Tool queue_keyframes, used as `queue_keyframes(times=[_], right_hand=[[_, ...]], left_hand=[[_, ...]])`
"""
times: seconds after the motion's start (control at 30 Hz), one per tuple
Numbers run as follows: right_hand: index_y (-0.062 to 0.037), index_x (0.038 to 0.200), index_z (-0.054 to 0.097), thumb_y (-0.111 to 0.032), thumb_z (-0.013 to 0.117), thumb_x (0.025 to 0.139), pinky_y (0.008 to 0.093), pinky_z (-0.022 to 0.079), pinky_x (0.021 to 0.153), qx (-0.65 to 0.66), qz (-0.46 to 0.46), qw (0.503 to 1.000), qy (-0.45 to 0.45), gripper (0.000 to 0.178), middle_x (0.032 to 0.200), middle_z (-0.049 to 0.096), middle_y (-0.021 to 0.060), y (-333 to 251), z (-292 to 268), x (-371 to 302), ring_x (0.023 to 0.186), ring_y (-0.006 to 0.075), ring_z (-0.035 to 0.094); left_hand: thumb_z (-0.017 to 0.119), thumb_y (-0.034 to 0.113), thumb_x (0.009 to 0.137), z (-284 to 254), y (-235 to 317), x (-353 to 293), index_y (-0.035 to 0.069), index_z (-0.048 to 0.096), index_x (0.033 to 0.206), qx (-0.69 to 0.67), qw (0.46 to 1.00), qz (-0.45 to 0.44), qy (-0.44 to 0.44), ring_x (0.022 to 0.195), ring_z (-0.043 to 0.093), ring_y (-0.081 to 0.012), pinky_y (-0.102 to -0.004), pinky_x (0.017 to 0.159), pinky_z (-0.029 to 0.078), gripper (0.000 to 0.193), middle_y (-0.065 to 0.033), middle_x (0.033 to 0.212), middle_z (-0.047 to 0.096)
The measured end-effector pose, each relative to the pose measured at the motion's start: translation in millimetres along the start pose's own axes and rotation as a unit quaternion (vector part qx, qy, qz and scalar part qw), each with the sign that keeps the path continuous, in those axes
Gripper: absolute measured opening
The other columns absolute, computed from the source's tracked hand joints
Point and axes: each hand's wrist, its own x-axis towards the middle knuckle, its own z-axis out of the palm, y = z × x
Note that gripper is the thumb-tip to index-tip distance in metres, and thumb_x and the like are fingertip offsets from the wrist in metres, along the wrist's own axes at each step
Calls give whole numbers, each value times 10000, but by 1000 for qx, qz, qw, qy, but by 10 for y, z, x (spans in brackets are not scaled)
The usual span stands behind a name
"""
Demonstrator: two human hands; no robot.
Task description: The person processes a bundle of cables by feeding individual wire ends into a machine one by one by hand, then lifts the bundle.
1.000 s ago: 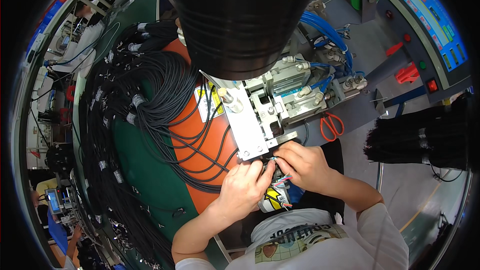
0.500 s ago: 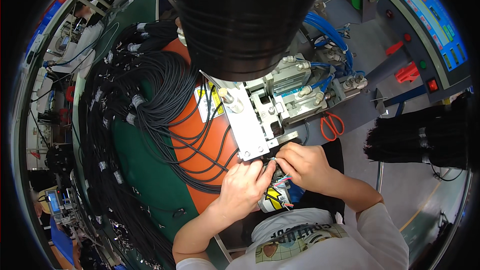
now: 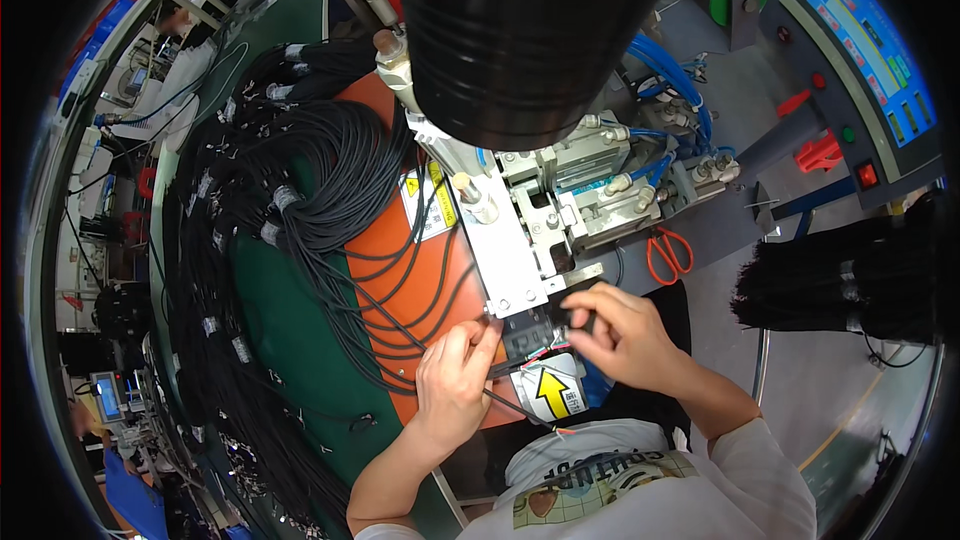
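A thin black cable point(image 3: 505, 368) with coloured wire ends is held at the front edge of a small black fixture point(image 3: 540, 325), just below the grey machine plate point(image 3: 510, 260). The cable end is pinched by the left hand point(image 3: 455, 385), fingers closed on it near the fixture. The right hand point(image 3: 620, 335) is laid over the fixture's right side, fingers curled together on a small dark part; whether wire is gripped there cannot be told. The two hands are close, nearly touching across the fixture. Against the earlier frames, the right hand is seen shifted slightly up and right onto the fixture, while the left hand is kept at the cable; this is judged as the wire ends being seated into the fixture rather than only sorted. A yellow arrow label point(image 3: 553, 390) is seen just below the hands. The orange mat point(image 3: 400, 280) lies left of the plate, crossed by loose black cables. Large cable bundles point(image 3: 300, 180) are piled on the green tabletop point(image 3: 290, 340) further left. Red-handled scissors point(image 3: 668, 255) lie right of the plate, apart from the hands. Blue hoses point(image 3: 670, 70) run above the machine block. A control panel point(image 3: 870, 50) with a blue screen stands at upper right, and a bundle of black cut cables point(image 3: 850, 285) lies at far right.
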Motion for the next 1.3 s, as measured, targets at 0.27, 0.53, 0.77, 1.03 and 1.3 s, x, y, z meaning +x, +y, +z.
queue_keyframes(times=[0.27,0.53,0.77,1.03,1.3], right_hand=[[11,1052,628,-35,591,908,179,420,521,381,9,922,-70,156,895,640,56,43,86,-50,602,59,579],[29,1005,576,-48,577,909,175,366,453,569,243,763,-185,122,776,591,46,128,3,26,515,55,508],[15,1243,522,33,577,844,240,473,668,228,-112,967,-17,403,1081,516,111,-27,167,-123,883,125,570],[62,1038,651,-35,572,918,231,496,693,503,69,858,-80,173,985,612,102,87,138,-18,779,125,624],[50,1032,663,-26,608,897,194,467,559,526,123,826,-158,165,931,636,78,175,22,58,695,107,632]], left_hand=[[711,-27,721,-48,107,124,9,635,999,-297,955,12,-26,684,633,-265,-343,560,490,291,-123,802,616],[640,47,751,64,188,137,-47,627,1084,-15,977,210,21,602,562,-162,-293,486,420,346,-74,799,612],[703,61,747,74,264,244,-2,587,843,-192,979,64,14,507,548,-258,-346,461,436,163,-92,656,516],[687,18,736,126,243,227,-2,596,839,-191,979,60,30,492,540,-244,-338,446,421,139,-89,634,505],[671,-27,672,73,109,270,-7,592,877,-360,930,5,-81,638,592,-272,-333,548,462,221,-122,734,570]])
